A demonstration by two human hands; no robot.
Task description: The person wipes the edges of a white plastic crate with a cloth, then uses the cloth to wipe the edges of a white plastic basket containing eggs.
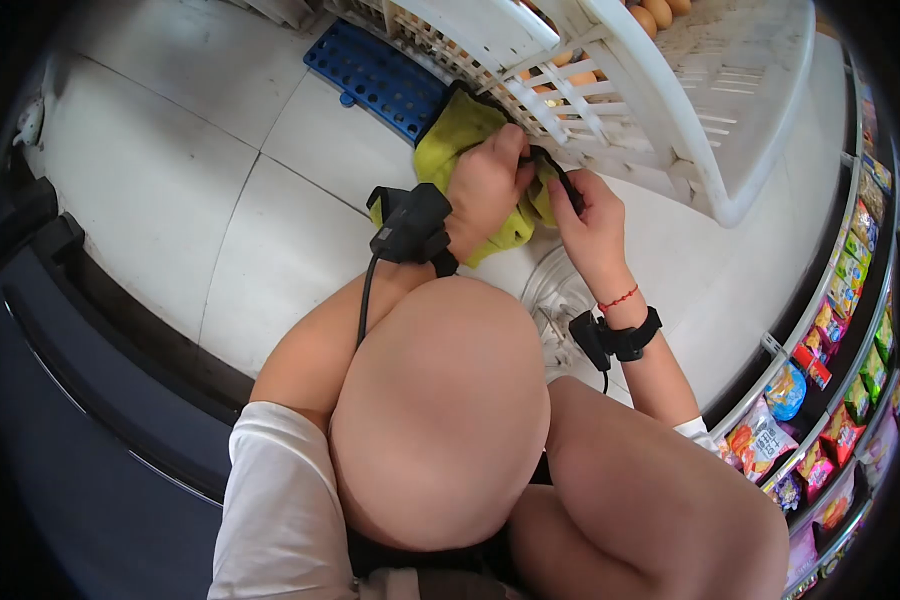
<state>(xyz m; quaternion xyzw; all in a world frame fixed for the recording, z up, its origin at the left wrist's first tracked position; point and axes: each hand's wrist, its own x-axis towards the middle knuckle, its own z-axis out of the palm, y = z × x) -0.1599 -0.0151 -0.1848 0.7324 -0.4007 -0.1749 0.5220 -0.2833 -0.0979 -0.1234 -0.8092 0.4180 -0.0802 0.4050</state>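
A yellow-green cloth with black edging (450, 133) hangs bunched low over the floor, beside a white plastic crate (660, 110). My left hand (485, 185) is closed on the cloth near its middle, fingers curled round the fabric. On the right, my right hand (592, 222) pinches the black edge between thumb and fingers. The two hands are close together, with a short stretch of edging between them. Under my right forearm lies a clear round object (553, 300), partly hidden by my knee and wrist; its kind I cannot make out.
Brown eggs (655, 14) show inside the crate. A blue perforated plastic basket (375, 78) touches the cloth's far side. Shelves of colourful snack packets (760, 440) line the right. A dark cabinet (100, 430) stands at the left, above white floor tiles (160, 150).
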